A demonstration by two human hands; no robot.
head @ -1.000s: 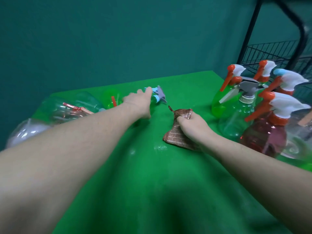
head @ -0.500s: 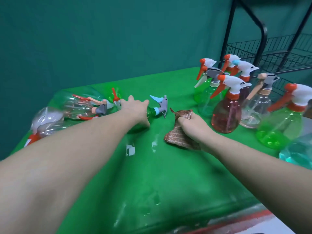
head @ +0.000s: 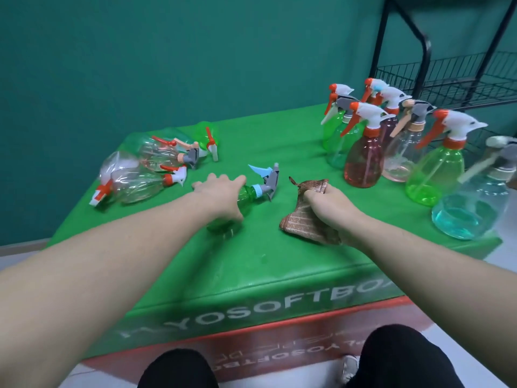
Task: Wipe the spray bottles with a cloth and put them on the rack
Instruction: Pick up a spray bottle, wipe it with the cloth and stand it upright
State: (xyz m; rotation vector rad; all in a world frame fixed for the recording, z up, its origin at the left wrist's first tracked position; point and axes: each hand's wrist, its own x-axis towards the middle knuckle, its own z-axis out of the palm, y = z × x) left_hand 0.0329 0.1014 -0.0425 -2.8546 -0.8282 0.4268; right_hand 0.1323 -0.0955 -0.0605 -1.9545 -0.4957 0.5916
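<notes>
Lying on the green padded table [head: 279,264], the green plastic spray bottle with a grey-and-blue trigger head [head: 247,196] is gripped by the left hand [head: 221,193]. Right hand [head: 328,205] clutches the brown striped cloth [head: 303,222], near the upright bottles at right.

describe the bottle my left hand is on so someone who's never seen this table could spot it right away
On the green table, between the pile of lying bottles at the left and the standing bottles at the right, one green bottle lies alone on its side under the left hand. Only it has a grey head with a light blue trigger.
</notes>
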